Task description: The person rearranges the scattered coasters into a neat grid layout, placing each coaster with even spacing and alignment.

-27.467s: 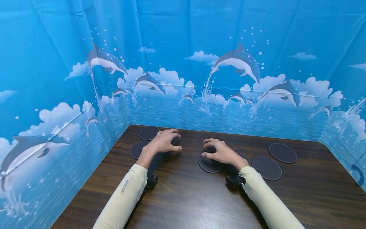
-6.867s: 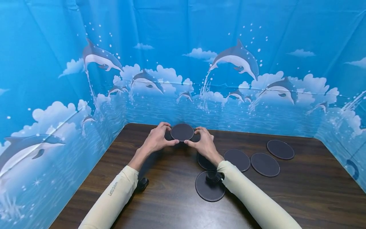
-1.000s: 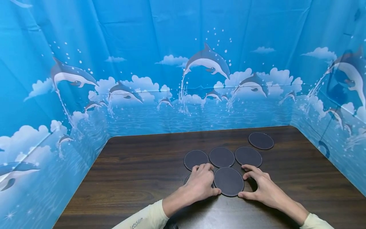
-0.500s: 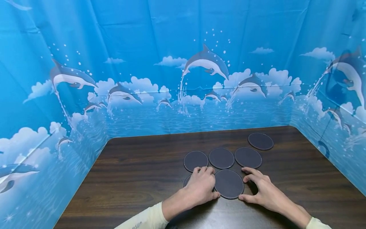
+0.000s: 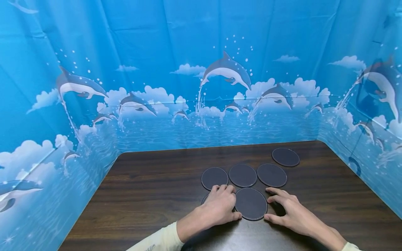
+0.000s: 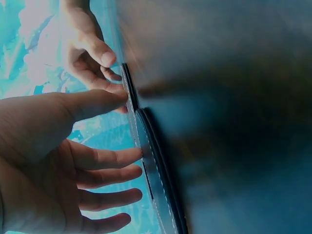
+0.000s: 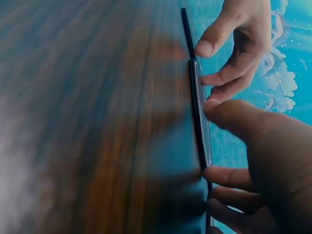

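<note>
A round dark coaster with a stitched edge (image 5: 251, 204) lies flat on the table between both hands. My left hand (image 5: 218, 207) is at its left side, thumb tip at the near rim; the left wrist view shows its fingers (image 6: 109, 200) fairly straight. My right hand (image 5: 292, 212) flanks the right side, thumb and fingers (image 7: 228, 176) spread along the rim. Partly hidden under the left hand is another coaster (image 5: 205, 198). Behind stand three more in a row: a left coaster (image 5: 214, 178), a middle coaster (image 5: 243, 175) and a right coaster (image 5: 272, 175).
Farther back to the right lies a single coaster (image 5: 285, 157), set apart from the row. The dark wood table (image 5: 150, 188) has rounded back corners. A blue dolphin-print curtain (image 5: 176, 69) encloses its back and sides.
Earlier, two coasters lay far left, and later both hands held one up at the back. Over the last second the front coaster shifted slightly nearer me; the right hand eased slightly off its rim.
</note>
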